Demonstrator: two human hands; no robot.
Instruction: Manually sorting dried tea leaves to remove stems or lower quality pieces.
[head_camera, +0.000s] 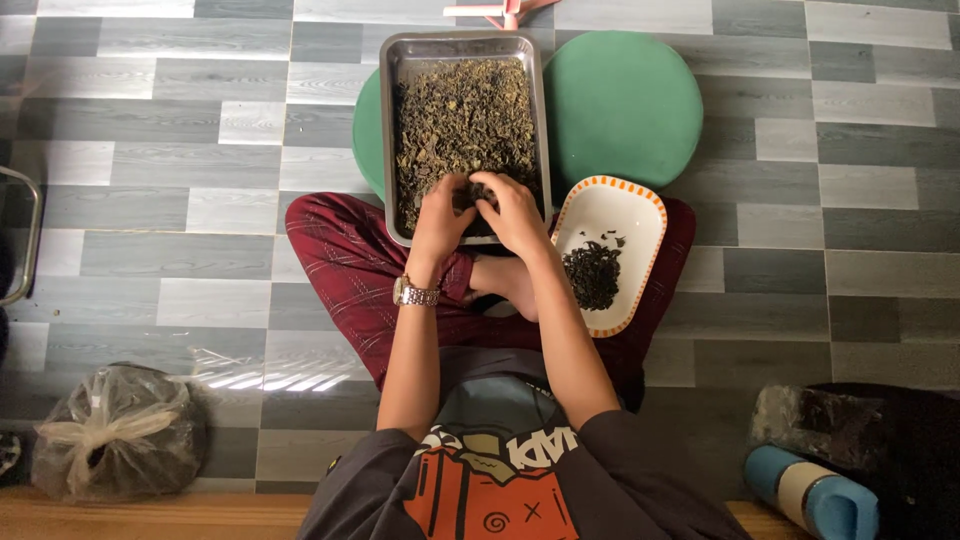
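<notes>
I see dried leaves spread through a steel tray that rests on the person's crossed legs and reaches out over a green cushion on the floor. Both hands work at the tray's near end: the left hand and right hand lie side by side, fingers curled down into the leaves. Each grip looks narrow, pinching at the leaves, though I cannot tell what is caught inside. A watch sits on the left wrist. Just right of the tray, an orange-rimmed white dish holds a small dark heap of leaves. A knotted plastic bag lies well apart at lower left, a blue bottle at lower right.
</notes>
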